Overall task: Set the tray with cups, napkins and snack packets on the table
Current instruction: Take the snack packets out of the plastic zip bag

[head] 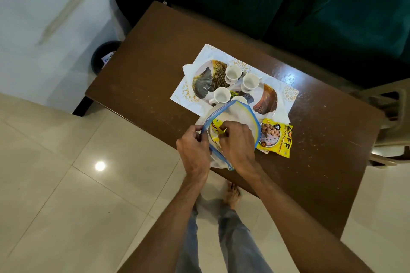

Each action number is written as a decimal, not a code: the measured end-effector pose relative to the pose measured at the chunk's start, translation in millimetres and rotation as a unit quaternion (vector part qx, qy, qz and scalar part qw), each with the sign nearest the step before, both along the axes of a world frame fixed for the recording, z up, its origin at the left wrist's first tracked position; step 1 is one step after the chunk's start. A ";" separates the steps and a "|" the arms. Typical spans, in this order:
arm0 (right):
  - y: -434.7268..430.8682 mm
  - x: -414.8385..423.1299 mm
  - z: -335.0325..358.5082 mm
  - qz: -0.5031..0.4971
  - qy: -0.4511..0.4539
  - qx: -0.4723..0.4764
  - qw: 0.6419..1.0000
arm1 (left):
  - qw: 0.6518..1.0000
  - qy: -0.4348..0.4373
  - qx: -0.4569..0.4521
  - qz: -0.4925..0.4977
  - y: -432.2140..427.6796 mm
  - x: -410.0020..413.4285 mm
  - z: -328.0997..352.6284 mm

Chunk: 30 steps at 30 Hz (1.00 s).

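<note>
A brown wooden table (155, 55) carries a white tray (207, 55) printed with gold, grey and copper fan leaves. On the tray stand 3 white cups (233, 73) clustered near its middle, all upright and empty; a 4th white rim peeks out just behind the plastic bag and is mostly hidden. A white napkin (187, 68) pokes out from under the tray's far-left corner.

At the table's near edge, a clear zip bag (239, 115) with a blue seal is held open above the tabletop, overlapping the tray's near side. The left hand (194, 150) pinches the bag's blue rim between thumb and fingers. The right hand (236, 142) reaches into the mouth, fingers curled around a yellow snack packet (215, 127) still inside — only part of its label shows.

Another yellow packet of soya chunks (276, 137) lies flat on the table, just beside the bag and touching the tray's near corner.
</note>
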State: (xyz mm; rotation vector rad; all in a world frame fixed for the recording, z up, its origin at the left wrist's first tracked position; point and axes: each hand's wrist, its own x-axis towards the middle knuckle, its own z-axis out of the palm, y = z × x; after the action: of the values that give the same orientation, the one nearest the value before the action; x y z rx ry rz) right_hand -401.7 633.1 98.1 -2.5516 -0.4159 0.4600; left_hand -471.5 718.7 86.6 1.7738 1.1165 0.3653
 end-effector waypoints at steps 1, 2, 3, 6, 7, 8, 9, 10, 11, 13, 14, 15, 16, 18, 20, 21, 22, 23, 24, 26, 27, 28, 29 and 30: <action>-6.5 -2.8 10.5 -0.002 -0.012 0.017 1.000 | 1.000 0.002 0.008 -0.003 0.3 1.1 0.8; -13.2 -4.8 20.7 -0.010 -0.013 0.040 0.999 | 1.000 0.004 0.016 -0.006 0.9 2.2 1.5; -19.8 -5.9 31.2 -0.023 -0.005 0.071 0.997 | 1.000 0.005 0.021 -0.008 1.4 3.3 1.8; -42.2 -4.1 63.1 -0.077 0.018 0.179 0.981 | 1.000 0.011 0.012 0.000 3.1 6.2 1.5; -52.0 -1.4 73.2 -0.099 0.024 0.212 0.972 | 1.000 0.011 0.011 0.002 2.9 6.6 1.5; -62.4 2.9 82.1 -0.123 0.028 0.242 0.962 | 1.000 0.012 0.016 0.000 2.4 6.8 1.7; -73.8 8.0 90.2 -0.149 0.028 0.266 0.952 | 1.000 0.016 0.022 -0.002 1.5 6.6 2.4; -85.5 14.4 96.1 -0.179 0.023 0.285 0.941 | 1.000 0.020 0.024 -0.003 0.9 6.4 3.2; -97.6 21.3 100.4 -0.208 0.012 0.299 0.931 | 0.999 0.022 0.023 -0.004 0.2 6.3 3.9; -120.1 34.1 100.6 -0.246 -0.023 0.298 0.922 | 1.000 0.021 0.022 -0.006 -0.4 5.6 4.7; -129.3 39.1 95.7 -0.257 -0.036 0.279 0.924 | 1.000 0.020 0.022 -0.008 -0.8 5.2 5.4; -136.2 42.7 87.6 -0.264 -0.047 0.250 0.931 | 1.000 0.017 0.021 -0.009 -1.2 4.6 6.0; -141.8 45.1 76.3 -0.267 -0.056 0.214 0.938 | 1.000 0.014 0.021 -0.011 -1.5 4.3 6.5; -148.4 47.1 46.3 -0.271 -0.077 0.124 0.952 | 1.000 0.008 0.021 -0.015 -2.7 3.9 7.4; -149.6 46.7 12.6 -0.272 -0.086 0.026 0.958 | 1.000 -0.001 0.020 -0.020 -4.3 4.0 7.6; -149.1 45.0 -4.0 -0.272 -0.077 -0.013 0.959 | 1.000 -0.005 0.019 -0.023 -5.4 4.1 7.0; -148.6 43.4 -20.8 -0.271 -0.058 -0.043 0.960 | 0.999 -0.010 0.017 -0.027 -6.6 3.9 6.4; -147.7 41.2 -36.7 -0.269 -0.029 -0.061 0.961 | 0.999 -0.014 0.015 -0.031 -7.9 3.6 5.8; -146.2 39.0 -51.5 -0.266 0.013 -0.064 0.962 | 0.999 -0.017 0.014 -0.036 -8.9 2.9 5.4; -141.8 35.4 -76.1 -0.266 0.134 -0.021 0.954 | 0.998 -0.021 0.013 -0.049 -11.0 0.8 4.5; -139.7 34.0 -83.6 -0.272 0.195 0.014 0.942 | 0.998 -0.024 0.014 -0.055 -11.5 -0.6 4.2; -138.0 33.5 -88.3 -0.280 0.245 0.045 0.927 | 0.998 -0.025 0.015 -0.059 -11.1 -2.2 4.4; -137.2 33.7 -90.0 -0.289 0.274 0.066 0.915 | 0.998 -0.025 0.016 -0.060 -10.3 -3.4 4.6; -137.0 34.9 -89.8 -0.294 0.283 0.080 0.909 | 0.998 -0.023 0.018 -0.060 -8.6 -4.1 4.7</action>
State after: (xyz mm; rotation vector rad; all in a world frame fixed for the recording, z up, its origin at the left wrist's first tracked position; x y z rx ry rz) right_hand -366.8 496.0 8.3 -2.1020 0.4948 0.8409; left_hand -475.6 710.1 91.3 1.8464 0.9722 0.3534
